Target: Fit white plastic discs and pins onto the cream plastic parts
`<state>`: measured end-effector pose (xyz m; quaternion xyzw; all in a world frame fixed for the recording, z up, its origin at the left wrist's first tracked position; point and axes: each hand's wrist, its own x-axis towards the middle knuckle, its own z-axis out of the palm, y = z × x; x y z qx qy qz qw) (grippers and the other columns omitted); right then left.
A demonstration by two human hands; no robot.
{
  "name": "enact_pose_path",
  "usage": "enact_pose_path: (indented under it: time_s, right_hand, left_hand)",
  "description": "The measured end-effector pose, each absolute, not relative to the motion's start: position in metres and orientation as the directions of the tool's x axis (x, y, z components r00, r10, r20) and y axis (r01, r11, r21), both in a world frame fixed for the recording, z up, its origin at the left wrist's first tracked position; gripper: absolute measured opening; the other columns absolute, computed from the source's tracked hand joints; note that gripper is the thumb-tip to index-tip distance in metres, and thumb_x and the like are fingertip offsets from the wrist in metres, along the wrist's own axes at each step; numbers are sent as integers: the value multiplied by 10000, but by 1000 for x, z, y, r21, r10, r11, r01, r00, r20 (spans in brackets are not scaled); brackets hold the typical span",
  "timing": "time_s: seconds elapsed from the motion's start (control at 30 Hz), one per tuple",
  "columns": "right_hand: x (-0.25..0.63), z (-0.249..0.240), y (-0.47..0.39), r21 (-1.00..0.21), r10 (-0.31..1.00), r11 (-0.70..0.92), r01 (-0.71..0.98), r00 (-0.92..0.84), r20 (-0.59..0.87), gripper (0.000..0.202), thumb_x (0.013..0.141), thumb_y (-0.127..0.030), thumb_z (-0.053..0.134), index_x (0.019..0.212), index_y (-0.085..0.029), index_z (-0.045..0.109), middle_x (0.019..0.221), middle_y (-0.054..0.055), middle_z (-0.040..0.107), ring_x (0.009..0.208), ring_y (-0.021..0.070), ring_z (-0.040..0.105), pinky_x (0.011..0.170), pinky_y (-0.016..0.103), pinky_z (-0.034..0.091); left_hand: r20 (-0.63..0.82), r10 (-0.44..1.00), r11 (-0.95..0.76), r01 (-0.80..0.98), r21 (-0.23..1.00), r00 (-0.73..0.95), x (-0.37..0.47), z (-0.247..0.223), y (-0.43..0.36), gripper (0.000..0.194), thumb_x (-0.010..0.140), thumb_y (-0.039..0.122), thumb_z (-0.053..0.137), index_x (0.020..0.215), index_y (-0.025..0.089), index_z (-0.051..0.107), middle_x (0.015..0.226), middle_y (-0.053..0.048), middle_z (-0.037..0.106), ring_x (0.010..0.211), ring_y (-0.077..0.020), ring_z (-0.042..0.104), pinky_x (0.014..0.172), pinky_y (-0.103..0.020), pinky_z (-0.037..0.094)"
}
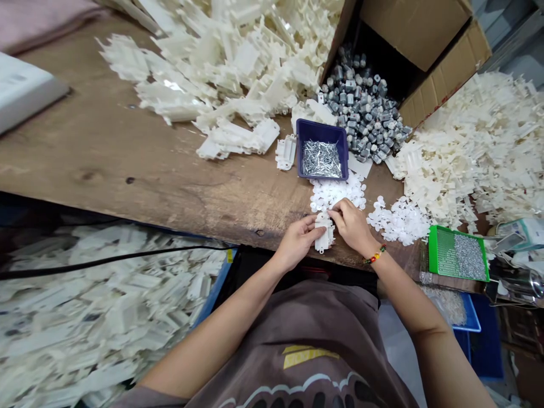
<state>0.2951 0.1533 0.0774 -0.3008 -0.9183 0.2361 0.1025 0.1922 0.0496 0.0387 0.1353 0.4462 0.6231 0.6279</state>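
Note:
My left hand (298, 241) grips a white plastic housing part (324, 238) by its left side, thumb across its face, at the table's front edge. The fingers of my right hand (351, 225) are pinched together at the upper right corner of that part. Whatever sits between those fingertips is too small to make out. Just beyond both hands lies a heap of small white plastic discs (334, 195). Behind it stands a dark blue bin (301, 148) holding thin metal pins (322, 159).
Cream plastic parts (250, 62) are heaped at the back, with another pile (480, 141) at right. Grey small motors (361, 107) spill from a cardboard box (446, 68). More white discs (402, 221) and a green tray (446, 252) are at right. Parts fill the lower left (106, 306).

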Motion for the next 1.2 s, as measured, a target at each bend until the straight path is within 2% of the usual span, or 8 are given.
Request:
enact_pose_path:
  time_s: [0.13, 0.3, 0.4, 0.7, 0.83, 0.97, 1.07, 1.2]
  right_hand:
    - [295, 77, 146, -309, 523, 815, 490, -852, 28, 149, 926, -237, 412, 838, -165, 509, 896, 95, 583, 795, 183, 539, 688, 291, 398]
    - [300, 74, 149, -723, 668, 495, 482, -743, -38, 186, 889, -322, 489, 766, -185, 517, 714, 3, 574, 631, 119, 519, 598, 241, 392]
    - [302, 70, 148, -847, 738, 267, 460, -663, -128, 209, 860, -367, 510, 744, -193, 511, 638, -35, 538, 526, 93, 458, 522, 225, 361]
    - [305, 66, 144, -743, 751, 461, 485, -660, 36, 184, 877, -331, 499, 748, -201, 509, 678, -20, 547, 604, 116, 491, 601, 243, 392]
    - [306, 66, 143, -475, 629, 717, 510, -766, 128, 194, 925, -275, 411, 777, -193, 505, 792, 39, 586, 741, 153, 542, 688, 267, 403]
    - [305, 70, 137, -275, 574, 798, 536, -816, 74, 213, 944, -264, 363, 820, -176, 512, 832, 75, 593, 735, 174, 545, 657, 279, 396]
    - [305, 73, 133, -317, 595, 774, 549, -801, 65, 217, 943, -277, 375, 810, -180, 515, 817, 60, 597, 729, 164, 547, 661, 270, 393]
    - [307, 75, 139, -505, 658, 656, 560, -753, 20, 283, 950, -320, 373, 756, -191, 535, 725, 16, 603, 677, 138, 554, 650, 249, 397]
  left_hand:
    - [-367, 909, 168, -634, 755, -196, 193, 37, 49, 492, 674, 282, 689, 1119, 103, 579, 713, -17, 692, 585, -153, 640, 605, -279, 518]
    - [-365, 917, 181, -649, 739, -160, 191, 39, 48, 488, 688, 282, 681, 1134, 118, 568, 748, -15, 695, 574, -151, 644, 603, -290, 530]
    - [-380, 911, 190, -657, 730, -160, 190, 39, 49, 486, 691, 274, 679, 1134, 111, 564, 759, -24, 697, 583, -159, 651, 608, -300, 537]
    - [-391, 906, 192, -667, 720, -161, 190, 39, 48, 416, 681, 272, 688, 1047, 112, 569, 723, -11, 689, 571, -163, 654, 606, -306, 547]
    - [-382, 910, 185, -666, 723, -163, 191, 38, 48, 434, 675, 272, 695, 1057, 110, 566, 734, -14, 692, 578, -159, 651, 617, -305, 546]
    - [-351, 918, 155, -648, 746, -185, 192, 37, 48, 408, 681, 260, 689, 1046, 109, 585, 769, -20, 693, 602, -140, 639, 627, -281, 535]
    - [-336, 923, 147, -634, 759, -189, 193, 39, 48, 394, 688, 264, 681, 1040, 112, 589, 774, -20, 692, 621, -142, 637, 627, -279, 533]
    - [-372, 914, 189, -642, 743, -161, 190, 43, 42, 418, 689, 275, 677, 1065, 122, 578, 766, -18, 694, 599, -148, 643, 631, -297, 539]
